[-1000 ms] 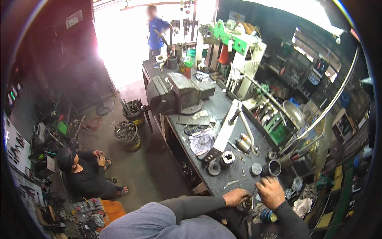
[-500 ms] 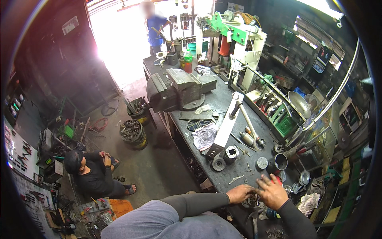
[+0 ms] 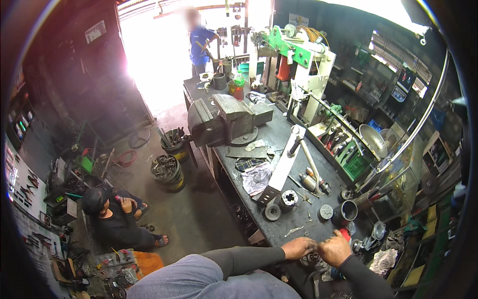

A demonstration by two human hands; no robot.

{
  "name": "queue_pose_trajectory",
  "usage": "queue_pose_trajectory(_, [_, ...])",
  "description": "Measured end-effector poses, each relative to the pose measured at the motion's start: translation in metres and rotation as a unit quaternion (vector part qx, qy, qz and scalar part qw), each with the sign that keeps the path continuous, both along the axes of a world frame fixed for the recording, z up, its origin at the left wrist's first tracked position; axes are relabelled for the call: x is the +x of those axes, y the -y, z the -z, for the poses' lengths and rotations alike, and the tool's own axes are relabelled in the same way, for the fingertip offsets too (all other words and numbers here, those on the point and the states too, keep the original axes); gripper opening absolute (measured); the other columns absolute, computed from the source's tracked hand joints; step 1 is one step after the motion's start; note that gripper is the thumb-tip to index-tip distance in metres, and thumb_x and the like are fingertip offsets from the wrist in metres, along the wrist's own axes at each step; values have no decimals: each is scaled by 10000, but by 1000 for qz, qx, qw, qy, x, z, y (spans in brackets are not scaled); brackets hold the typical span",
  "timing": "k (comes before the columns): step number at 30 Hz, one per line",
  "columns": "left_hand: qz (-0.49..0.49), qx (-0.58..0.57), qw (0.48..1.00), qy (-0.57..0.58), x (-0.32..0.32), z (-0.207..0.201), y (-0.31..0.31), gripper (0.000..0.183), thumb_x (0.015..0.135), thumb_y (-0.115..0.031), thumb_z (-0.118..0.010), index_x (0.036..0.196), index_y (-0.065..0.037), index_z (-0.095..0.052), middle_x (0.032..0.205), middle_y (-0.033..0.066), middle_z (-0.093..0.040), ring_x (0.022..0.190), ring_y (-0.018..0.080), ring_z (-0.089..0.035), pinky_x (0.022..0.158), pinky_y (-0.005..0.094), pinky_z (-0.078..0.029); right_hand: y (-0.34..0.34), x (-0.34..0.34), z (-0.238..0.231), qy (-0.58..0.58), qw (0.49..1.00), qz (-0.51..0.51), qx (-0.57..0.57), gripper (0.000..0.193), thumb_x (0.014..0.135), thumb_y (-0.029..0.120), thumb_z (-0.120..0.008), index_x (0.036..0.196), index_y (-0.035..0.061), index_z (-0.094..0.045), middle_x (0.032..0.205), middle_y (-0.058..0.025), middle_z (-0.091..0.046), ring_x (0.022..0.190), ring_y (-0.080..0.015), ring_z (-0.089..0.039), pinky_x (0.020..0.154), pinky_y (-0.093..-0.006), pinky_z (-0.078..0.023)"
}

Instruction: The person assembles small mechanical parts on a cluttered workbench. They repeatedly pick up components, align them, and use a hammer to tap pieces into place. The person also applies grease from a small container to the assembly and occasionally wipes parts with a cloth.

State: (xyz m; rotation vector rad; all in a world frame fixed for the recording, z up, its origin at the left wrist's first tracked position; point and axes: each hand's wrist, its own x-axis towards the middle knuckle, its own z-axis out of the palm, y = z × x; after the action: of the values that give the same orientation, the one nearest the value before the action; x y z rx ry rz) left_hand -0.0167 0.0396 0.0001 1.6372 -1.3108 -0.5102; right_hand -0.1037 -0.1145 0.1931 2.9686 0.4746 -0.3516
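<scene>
At the near edge of the dark workbench (image 3: pixel 279 230), my left hand (image 3: pixel 299 248) has its fingers curled over a round metal part (image 3: pixel 310 259). Close beside it, my right hand (image 3: pixel 335 249) is closed in a fist above the same part. Whatever the fist holds is hidden by the fingers. A red object (image 3: pixel 344 233) shows just beyond my right knuckles. Farther up the bench are a round grey metal disc (image 3: pixel 326 213), a dark hollow cylinder (image 3: pixel 347 212), a metal ring (image 3: pixel 272 212) and a notched hub (image 3: pixel 288 199).
A big bench vise (image 3: pixel 229 119) and a white upright bracket (image 3: pixel 284 164) stand on the bench. Crumpled rags (image 3: pixel 256 178) lie left of the bracket. One person (image 3: pixel 112 219) sits at the left, and another (image 3: pixel 200 45) stands by the bright doorway. Buckets (image 3: pixel 168 174) hold metal parts.
My right hand has gone from spread fingers to a closed fist over the part. My left hand stays nearly in place. The seated person's hand has risen with a small object.
</scene>
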Motion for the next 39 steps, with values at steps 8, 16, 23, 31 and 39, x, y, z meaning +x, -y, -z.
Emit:
queue_pose_trajectory(8, [17, 27, 999, -29, 7, -10, -2, 337, 1058, -211, -676, 1326, -12, -721, 1368, 209, -721, 1306, 418, -656, 1119, 494, -520, -20, 5, -57, 190, 977, -87, -42, 370, 928, 247, -696, 1253, 86, -771, 1265, -180, -748, 1317, -356, -660, 1121, -571, -476])
queue_pose_trajectory(16, [16, -22, 1000, -2, 3, 0, 7, 312, 1060, -198, -652, 1291, -9, -741, 1287, 199, -748, 1206, 428, -700, 1047, 492, -561, 10, 10, 33, -38, 959, 268, 82, 480, 989, 377, -695, 783, -50, -771, 810, -313, -723, 842, -523, -738, 795, -588, -596])
queue_pose_trajectory(23, [-10, -22, 1000, -9, 2, -1, 0, 299, 1035, -186, -685, 1264, -2, -743, 1285, 217, -750, 1197, 435, -705, 1043, 498, -565, -2, 15, -21, 247, 954, -165, 30, 361, 1010, 311, -702, 716, 116, -777, 729, -138, -760, 719, -316, -737, 1015, -527, -486])
queue_pose_trajectory(31, [-68, -60, 996, 9, 8, 14, 2, 258, 919, -138, -776, 1164, -57, -792, 1135, 218, -783, 1059, 443, -745, 937, 486, -613, 17, -1, 28, 134, 991, 25, 4, 157, 916, 218, -674, 958, 76, -726, 996, -132, -694, 1051, -333, -683, 1089, -555, -468])
queue_pose_trajectory(39, [-13, -11, 1000, -11, 4, -20, 6, 230, 982, -117, -730, 1179, -10, -780, 1211, 199, -772, 1151, 420, -715, 1010, 481, -577, 8, 1, 55, -42, 911, 374, 167, 540, 1047, 397, -667, 814, -83, -752, 846, -337, -732, 801, -481, -766, 751, -583, -589])
